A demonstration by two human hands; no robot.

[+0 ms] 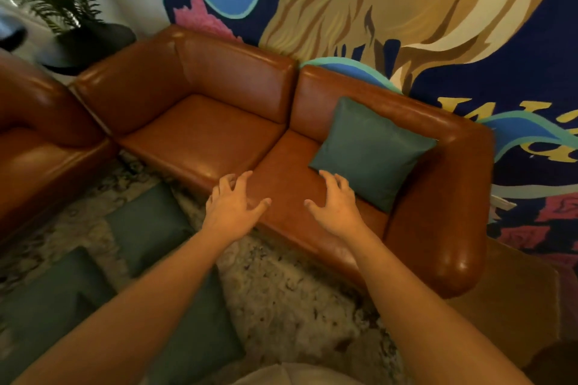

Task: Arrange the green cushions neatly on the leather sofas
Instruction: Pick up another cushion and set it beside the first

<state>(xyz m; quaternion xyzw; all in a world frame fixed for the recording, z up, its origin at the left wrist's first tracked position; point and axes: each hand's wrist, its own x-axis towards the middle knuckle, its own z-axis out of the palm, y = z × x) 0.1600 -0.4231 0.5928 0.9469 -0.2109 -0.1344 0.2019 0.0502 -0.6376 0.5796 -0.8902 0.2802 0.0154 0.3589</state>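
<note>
Cushion: on the sofa's right-hand seat, leaning on the backrest near the right armrest. It is square, so there is no long axis. It is turned diamond-wise, one corner up the backrest and the opposite corner toward the seat's front edge.

Your left hand and right hand are apart over that seat's front, palms down, fingers spread and slightly bent, gripping nothing. The right fingertips are just beside the cushion's near corner; contact cannot be told.

Floor cushions lie on the rug before the sofa.

On the wall mural, yellow painted lettering at right, partly hidden behind the leather sofa and cut by the frame edge, one letter resembling a W, no whole word legible
</note>
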